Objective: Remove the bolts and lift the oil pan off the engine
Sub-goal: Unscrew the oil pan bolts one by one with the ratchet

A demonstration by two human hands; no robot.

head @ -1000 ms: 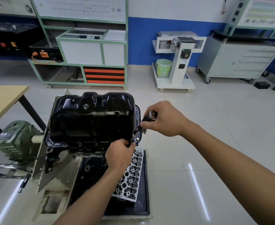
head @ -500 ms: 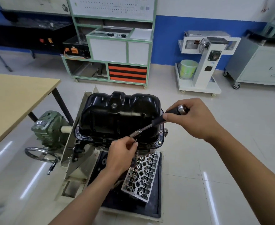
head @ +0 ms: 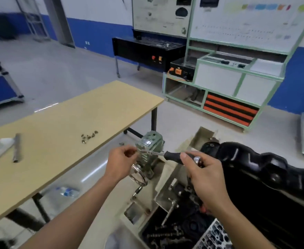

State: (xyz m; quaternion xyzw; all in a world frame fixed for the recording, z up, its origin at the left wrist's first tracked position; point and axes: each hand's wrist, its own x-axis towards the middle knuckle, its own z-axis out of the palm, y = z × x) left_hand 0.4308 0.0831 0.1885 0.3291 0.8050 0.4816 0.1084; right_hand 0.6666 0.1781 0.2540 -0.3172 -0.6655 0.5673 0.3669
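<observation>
Now the view has swung left toward the bench [head: 67, 123]. Left hand [head: 119, 162] pinches a small piece, probably a bolt [head: 134, 152], at the driver [head: 172, 156] tip; right hand [head: 207, 175] grips its handle. Oil pan [head: 251, 164] sits near right, unlifted. Likely destination: the removed bolts [head: 89, 136].

Two hands [head: 119, 163] [head: 204, 174], one driver [head: 172, 156], one oil pan [head: 255, 164], one table [head: 58, 150].

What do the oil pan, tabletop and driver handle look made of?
Oil pan: likely stamped metal with glossy black paint; it shows sharp highlights and pressed ridges.
Tabletop: wood-look board, matte pale tan, probably laminate; thin flat edge, no grain visible.
Driver handle: matte black, probably plastic or rubber; the shaft beyond it is shiny metal.
</observation>
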